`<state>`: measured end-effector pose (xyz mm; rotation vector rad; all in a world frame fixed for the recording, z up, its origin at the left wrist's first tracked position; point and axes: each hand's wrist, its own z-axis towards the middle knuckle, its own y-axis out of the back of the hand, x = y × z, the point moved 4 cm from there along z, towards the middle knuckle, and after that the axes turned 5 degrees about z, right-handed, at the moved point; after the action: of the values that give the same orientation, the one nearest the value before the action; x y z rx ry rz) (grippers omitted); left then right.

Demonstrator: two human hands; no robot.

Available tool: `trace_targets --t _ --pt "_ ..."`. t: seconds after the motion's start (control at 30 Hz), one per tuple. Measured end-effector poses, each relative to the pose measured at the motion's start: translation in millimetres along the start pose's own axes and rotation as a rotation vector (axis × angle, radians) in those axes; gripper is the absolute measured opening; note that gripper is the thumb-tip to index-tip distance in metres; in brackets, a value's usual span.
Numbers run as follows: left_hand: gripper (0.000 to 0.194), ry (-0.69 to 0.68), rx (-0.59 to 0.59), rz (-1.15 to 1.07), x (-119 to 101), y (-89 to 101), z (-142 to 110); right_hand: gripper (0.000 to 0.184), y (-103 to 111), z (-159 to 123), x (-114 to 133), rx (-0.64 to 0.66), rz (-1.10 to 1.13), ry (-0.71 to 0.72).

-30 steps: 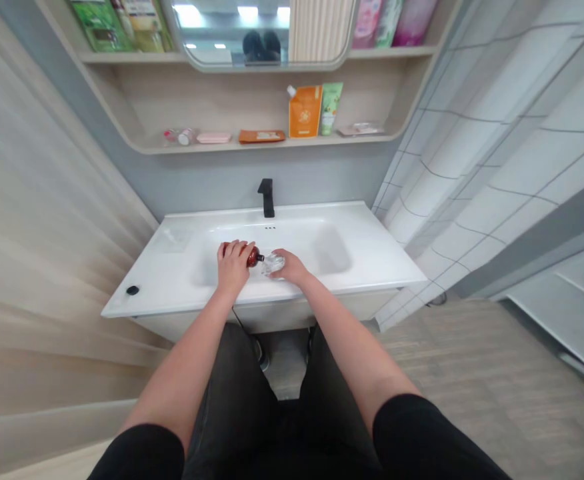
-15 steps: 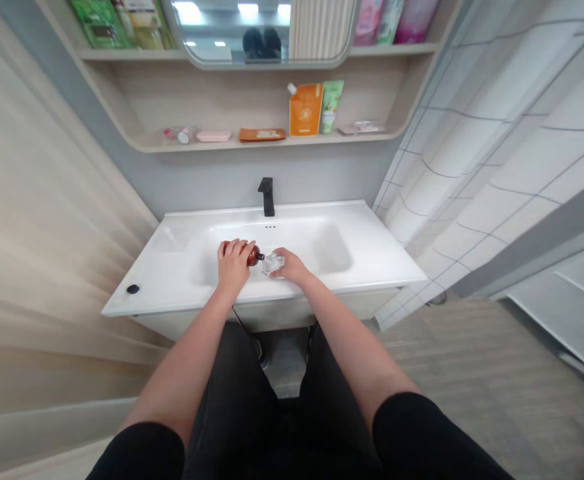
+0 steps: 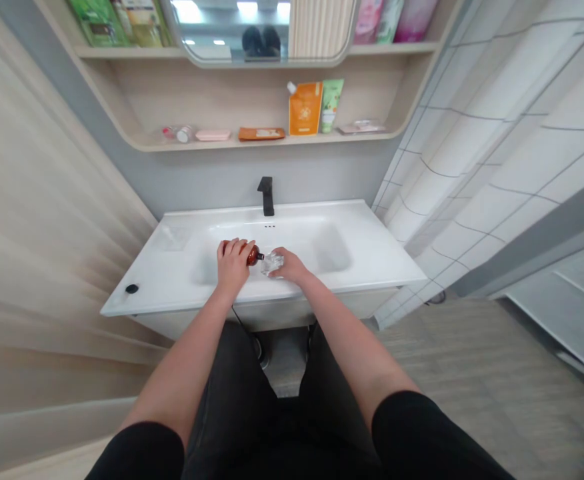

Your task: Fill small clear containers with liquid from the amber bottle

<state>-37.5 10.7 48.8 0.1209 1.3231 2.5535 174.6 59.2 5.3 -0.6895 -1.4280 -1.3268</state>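
Observation:
My left hand (image 3: 233,263) is wrapped over a reddish-brown bottle (image 3: 253,256), which lies tilted on its side with its dark neck pointing right. Right at the bottle's mouth is a clear cup (image 3: 272,263), and my right hand (image 3: 288,265) grips it from the right side. Both are held over the front part of the white sink (image 3: 317,283). Whether liquid is passing between bottle and cup is too small to tell. A small black cap (image 3: 132,289) lies on the counter's left front corner.
A black faucet (image 3: 267,197) rises behind the basin. On the shelf (image 3: 212,146) above stand an orange pouch (image 3: 305,110) and a green tube (image 3: 331,107), beside a pink soap-like bar (image 3: 213,135) and a brown packet (image 3: 262,134). A clear tray (image 3: 172,239) sits at the counter's back left.

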Motion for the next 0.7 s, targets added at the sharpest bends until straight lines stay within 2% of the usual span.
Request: trace_targets --t 0.7 --pt "0.062 0.026 0.034 -0.016 -2.4 3.5 1.2 0.075 -1.7 1.7 -3.0 0.012 -0.023 0.018"
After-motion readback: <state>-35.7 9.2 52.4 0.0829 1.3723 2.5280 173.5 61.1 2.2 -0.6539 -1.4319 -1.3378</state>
